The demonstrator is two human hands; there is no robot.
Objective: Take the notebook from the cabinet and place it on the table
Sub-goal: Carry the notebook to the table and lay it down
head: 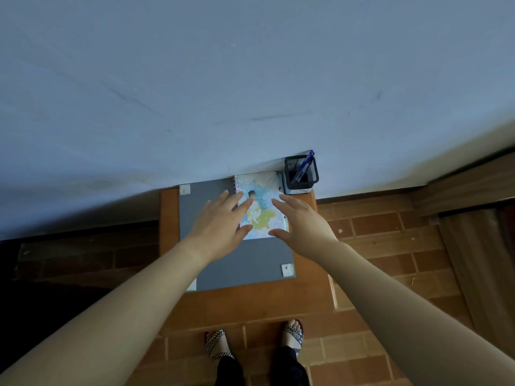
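A spiral notebook point(262, 201) with a colourful map cover lies flat on a grey mat point(250, 263) on a small wooden table point(250, 299) against the wall. My left hand point(223, 224) hovers over the notebook's left edge, fingers spread, covering its lower left corner. My right hand point(298, 218) is over the notebook's right edge, fingers apart, thumb near the bottom edge. Neither hand is closed on the notebook; whether the fingers touch it I cannot tell.
A black mesh pen holder point(301, 174) with a blue pen point(305, 165) stands at the table's far right corner, right next to the notebook. A pale wall point(250, 79) rises behind. The floor is brick tile point(390, 246); a wooden door frame point(468, 185) is at right.
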